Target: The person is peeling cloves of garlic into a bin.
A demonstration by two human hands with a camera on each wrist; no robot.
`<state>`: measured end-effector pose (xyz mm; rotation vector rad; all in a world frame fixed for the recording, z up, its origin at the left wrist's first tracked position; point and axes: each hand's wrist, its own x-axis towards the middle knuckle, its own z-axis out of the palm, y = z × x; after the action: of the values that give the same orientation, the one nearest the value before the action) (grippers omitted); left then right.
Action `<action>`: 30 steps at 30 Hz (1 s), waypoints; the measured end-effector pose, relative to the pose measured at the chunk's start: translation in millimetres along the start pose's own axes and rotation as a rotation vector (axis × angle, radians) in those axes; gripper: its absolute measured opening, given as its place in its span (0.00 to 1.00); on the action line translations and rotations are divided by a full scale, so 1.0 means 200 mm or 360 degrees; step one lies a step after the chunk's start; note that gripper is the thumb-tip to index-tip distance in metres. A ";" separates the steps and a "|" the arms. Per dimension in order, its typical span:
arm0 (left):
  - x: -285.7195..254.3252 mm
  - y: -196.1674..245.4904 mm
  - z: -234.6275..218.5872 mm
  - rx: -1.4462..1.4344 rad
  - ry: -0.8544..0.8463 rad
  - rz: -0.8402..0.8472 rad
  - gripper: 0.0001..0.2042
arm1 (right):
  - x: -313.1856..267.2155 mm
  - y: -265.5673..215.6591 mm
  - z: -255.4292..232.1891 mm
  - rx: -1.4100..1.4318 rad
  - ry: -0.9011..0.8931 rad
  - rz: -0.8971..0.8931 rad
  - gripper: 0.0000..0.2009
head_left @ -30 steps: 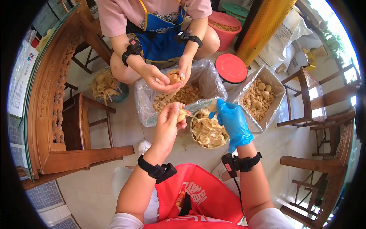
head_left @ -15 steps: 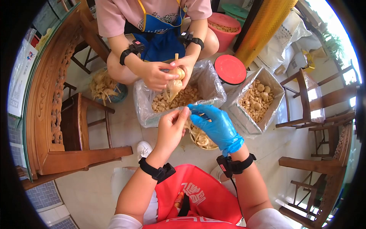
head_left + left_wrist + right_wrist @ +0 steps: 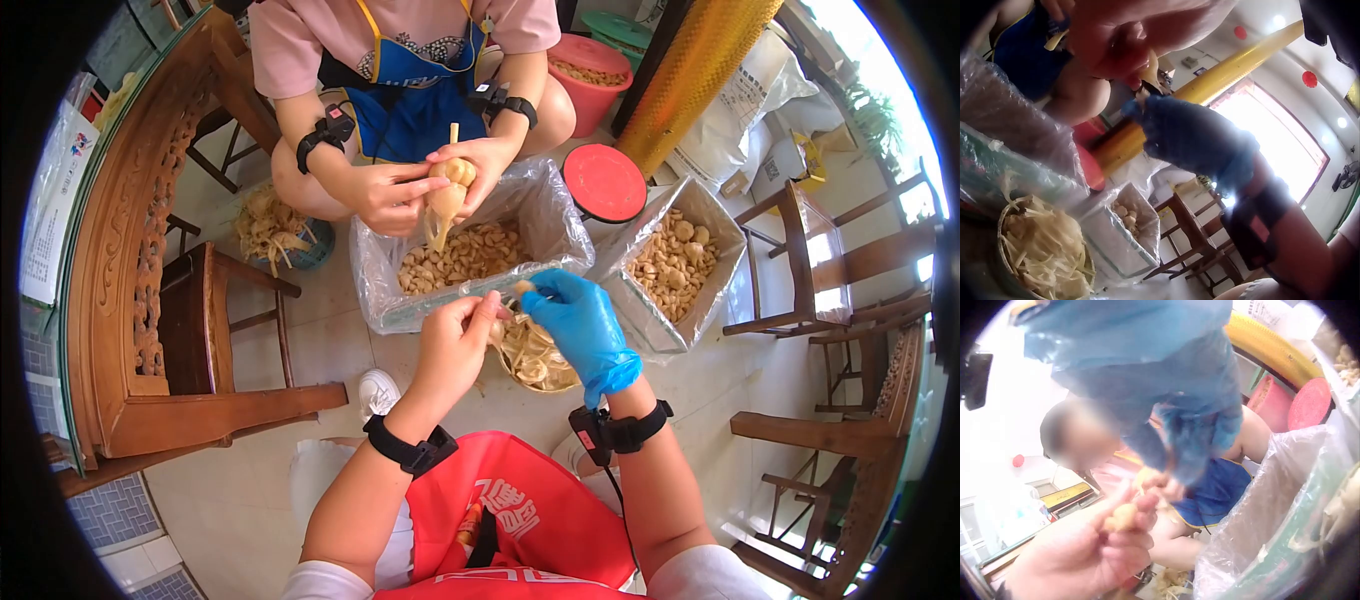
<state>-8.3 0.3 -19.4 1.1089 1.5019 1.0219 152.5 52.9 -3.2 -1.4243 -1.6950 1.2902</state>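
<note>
Gloved right hand (image 3: 590,335) has drawn slightly away, pinching a pale piece (image 3: 523,288); left hand (image 3: 450,345) clasps a bulb piece (image 3: 1122,517), above the bucket's far edge (image 3: 541,389), likely to catch scraps

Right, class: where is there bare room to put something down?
Bare floor shows between wooden stool and large box, and between small box and right forearm. It is crowded around the peelings, with left hand and gloved right hand close.

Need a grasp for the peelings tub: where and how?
I'd take the tub's rim on the wearer's side, coming from there, fingers hooked over the edge. The rim curves free there; the plastic-lined box crowds the far side, and loose peelings fill the middle.
</note>
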 end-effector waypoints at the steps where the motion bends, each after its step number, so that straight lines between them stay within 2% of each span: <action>1: 0.00 0.00 -0.01 0.0032 0.0038 -0.0037 0.18 | 0.02 0.04 0.00 0.0053 0.0106 0.0167 0.14; 2: 0.01 0.01 -0.02 0.0065 0.0076 -0.0073 0.16 | 0.03 0.08 -0.01 0.0053 0.0106 0.0167 0.14; 4: 0.02 -0.02 -0.01 -0.0104 0.0082 -0.0037 0.13 | 0.05 0.11 -0.04 -0.0523 0.0089 0.0242 0.13; 6: 0.02 -0.04 0.00 -0.0270 0.0083 0.0000 0.10 | 0.07 0.10 0.00 -0.0433 0.0132 0.0328 0.14; 8: 0.02 -0.04 0.01 -0.0547 0.0029 0.0043 0.09 | 0.08 0.07 0.05 0.0163 0.0582 -0.0096 0.16; 9: 0.02 -0.04 0.01 -0.0546 0.0030 0.0044 0.09 | 0.08 0.07 0.05 0.0164 0.0582 -0.0098 0.16; 11: 0.03 -0.06 0.02 -0.0398 0.0115 0.0175 0.13 | 0.09 0.06 0.05 0.0387 0.0407 -0.0127 0.19; 12: 0.03 -0.05 0.02 -0.0396 0.0116 0.0175 0.13 | 0.09 0.05 0.05 0.0389 0.0406 -0.0127 0.19; 14: 0.03 -0.04 0.00 -0.0262 0.0012 0.0194 0.16 | 0.06 0.02 0.05 0.0436 -0.0204 0.0026 0.20; 15: 0.02 -0.03 0.00 -0.0261 0.0011 0.0194 0.16 | 0.03 0.00 0.06 0.0316 -0.0256 -0.0088 0.20; 18: 0.00 0.00 0.00 -0.0132 0.0084 0.0146 0.18 | 0.00 -0.06 0.05 0.0096 -0.0340 -0.0140 0.19; 19: -0.01 0.01 0.02 -0.0065 0.0118 0.0151 0.18 | 0.00 -0.07 0.04 -0.0125 -0.0271 -0.0133 0.16; 23: -0.02 0.01 0.04 0.0099 0.0163 0.0264 0.18 | 0.01 -0.02 0.07 -0.0217 -0.0177 -0.0193 0.14; 25: -0.01 0.01 0.04 0.0174 0.0182 0.0344 0.18 | 0.02 0.02 0.11 -0.0121 0.0133 -0.0288 0.12; 26: 0.00 -0.01 0.04 0.0139 0.0203 0.0373 0.17 | 0.02 0.02 0.10 -0.0119 0.0136 -0.0285 0.12; 29: -0.01 0.01 0.03 0.0178 0.0207 0.0348 0.13 | 0.03 0.01 0.04 -0.0175 0.0373 0.0063 0.14; 30: -0.02 0.02 0.02 0.0253 0.0187 0.0296 0.11 | 0.03 0.03 0.02 -0.0175 0.0371 0.0062 0.14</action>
<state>-3.2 -1.4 -15.7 1.3408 1.6189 1.1261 149.4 57.7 -10.4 -1.6107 -1.6086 1.0189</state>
